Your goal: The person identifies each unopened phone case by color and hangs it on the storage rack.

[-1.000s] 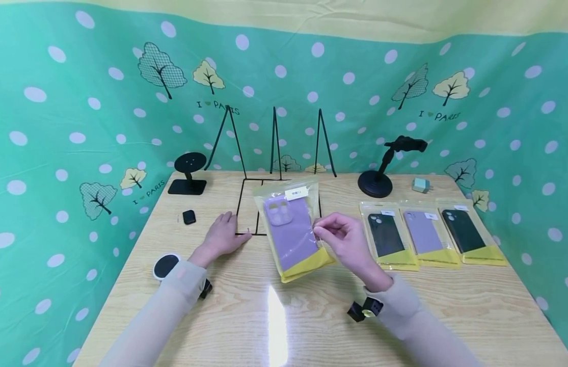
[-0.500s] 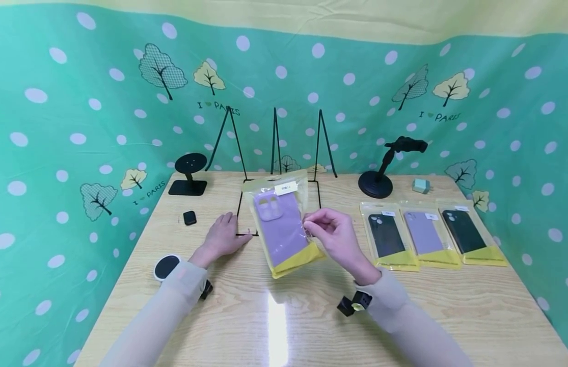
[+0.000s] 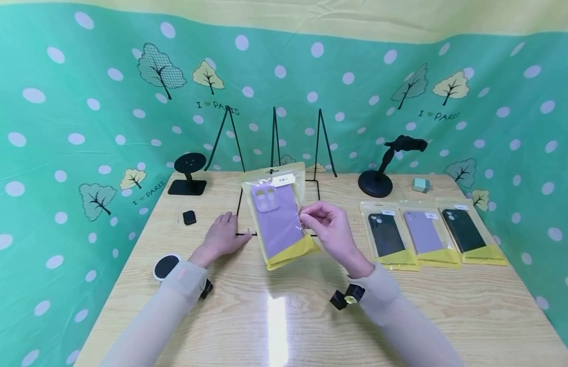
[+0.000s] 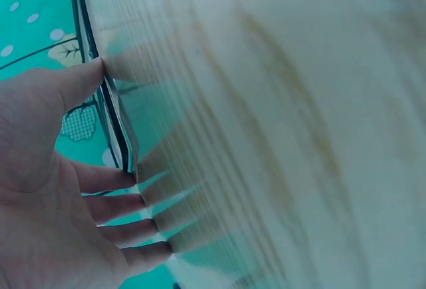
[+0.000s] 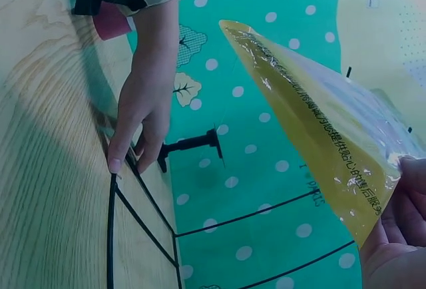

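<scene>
The right hand [image 3: 331,232] pinches, between thumb and curled fingers, the right edge of the clear plastic pouch with a yellow bottom band containing a lilac phone case [image 3: 279,216]; the grip is clamped on the pouch. Over the last second the pouch has been carried up and toward the far edge of the table, from a tilted position near the table centre to a more upright one in front of the black wire display stand [image 3: 276,153]. It now hangs clear of the light wood-grain table [image 3: 284,316], as the right wrist view confirms [image 5: 313,109]. The left hand [image 3: 224,235] has not moved: it lies flat, fingers straight and apart, fingertips touching the black wire base frame [image 4: 123,136] of the stand, holding nothing. This suggests the stand is being steadied while the pouch is brought to it. Three similar pouches [image 3: 423,232] lie side by side toward the right edge of the table, untouched.
</scene>
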A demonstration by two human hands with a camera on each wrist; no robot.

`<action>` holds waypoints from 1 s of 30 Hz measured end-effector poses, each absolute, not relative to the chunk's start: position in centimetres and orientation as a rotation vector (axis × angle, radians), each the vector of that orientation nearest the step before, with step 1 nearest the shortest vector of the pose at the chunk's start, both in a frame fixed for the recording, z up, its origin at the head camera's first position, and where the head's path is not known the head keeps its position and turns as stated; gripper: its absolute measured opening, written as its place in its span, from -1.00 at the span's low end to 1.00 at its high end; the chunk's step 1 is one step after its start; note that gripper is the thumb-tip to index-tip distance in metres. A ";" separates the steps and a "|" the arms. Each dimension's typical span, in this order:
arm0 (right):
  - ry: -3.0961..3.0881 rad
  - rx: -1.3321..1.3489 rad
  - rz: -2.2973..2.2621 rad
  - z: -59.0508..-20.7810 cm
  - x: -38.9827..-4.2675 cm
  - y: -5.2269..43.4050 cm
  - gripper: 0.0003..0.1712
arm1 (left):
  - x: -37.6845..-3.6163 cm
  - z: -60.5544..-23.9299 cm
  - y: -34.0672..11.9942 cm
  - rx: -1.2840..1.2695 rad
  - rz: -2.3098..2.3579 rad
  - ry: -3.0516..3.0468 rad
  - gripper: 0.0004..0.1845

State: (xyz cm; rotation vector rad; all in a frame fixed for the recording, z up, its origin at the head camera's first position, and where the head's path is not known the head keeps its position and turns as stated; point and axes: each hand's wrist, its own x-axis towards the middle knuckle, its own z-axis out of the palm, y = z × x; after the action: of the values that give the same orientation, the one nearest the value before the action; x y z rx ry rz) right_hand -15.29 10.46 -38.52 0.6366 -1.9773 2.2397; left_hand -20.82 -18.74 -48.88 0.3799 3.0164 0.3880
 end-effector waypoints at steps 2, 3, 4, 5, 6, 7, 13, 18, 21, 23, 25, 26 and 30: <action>-1.970 0.622 2.241 -38.6 -15.6 10.3 -0.90 | -20.9 -48.8 -18.7 0.376 0.388 3.012 -0.10; -1.971 0.614 2.238 -38.6 -15.7 10.3 -0.90 | -20.9 -48.8 -18.7 0.373 0.391 3.010 -0.11; -1.972 0.604 2.233 -38.7 -15.9 10.2 -0.90 | -20.8 -48.7 -18.7 0.367 0.391 3.006 -0.11; -1.974 0.592 2.229 -38.8 -16.1 10.1 -0.90 | -20.8 -48.7 -18.6 0.357 0.393 3.001 -0.11; -1.978 0.575 2.226 -38.8 -16.3 10.0 -0.90 | -20.8 -48.7 -18.6 0.352 0.392 3.000 -0.11; -1.987 0.557 2.219 -38.9 -16.5 9.8 -0.89 | -20.8 -48.6 -18.6 0.344 0.395 2.997 -0.10; -2.033 0.465 2.169 -38.7 -17.3 9.2 -0.89 | -20.8 -48.7 -18.7 0.362 0.408 2.995 -0.10; -2.025 0.443 2.102 -37.2 -17.5 8.6 -0.90 | -20.8 -48.7 -18.7 0.378 0.417 3.006 -0.11; -2.028 0.424 2.076 -36.9 -17.8 8.4 -0.90 | -20.8 -48.6 -18.7 0.378 0.417 3.013 -0.11; -2.033 0.407 2.060 -36.9 -18.1 8.3 -0.90 | -20.7 -48.6 -18.6 0.380 0.418 3.017 -0.11; -2.031 0.393 2.048 -36.9 -18.5 8.3 -0.90 | -20.7 -48.7 -18.6 0.380 0.422 3.016 -0.11; -2.029 0.388 2.041 -36.9 -18.7 8.3 -0.90 | -20.7 -48.7 -18.6 0.378 0.426 3.013 -0.11; -2.033 0.366 2.018 -36.7 -19.6 8.1 -0.89 | -20.7 -48.7 -18.6 0.367 0.437 3.006 -0.11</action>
State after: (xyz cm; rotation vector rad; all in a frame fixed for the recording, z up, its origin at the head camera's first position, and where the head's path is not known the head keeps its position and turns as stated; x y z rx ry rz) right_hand -19.57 8.08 -36.72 0.3659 -2.0326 2.0181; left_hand -20.71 -18.58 -48.72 0.3668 3.0061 0.4368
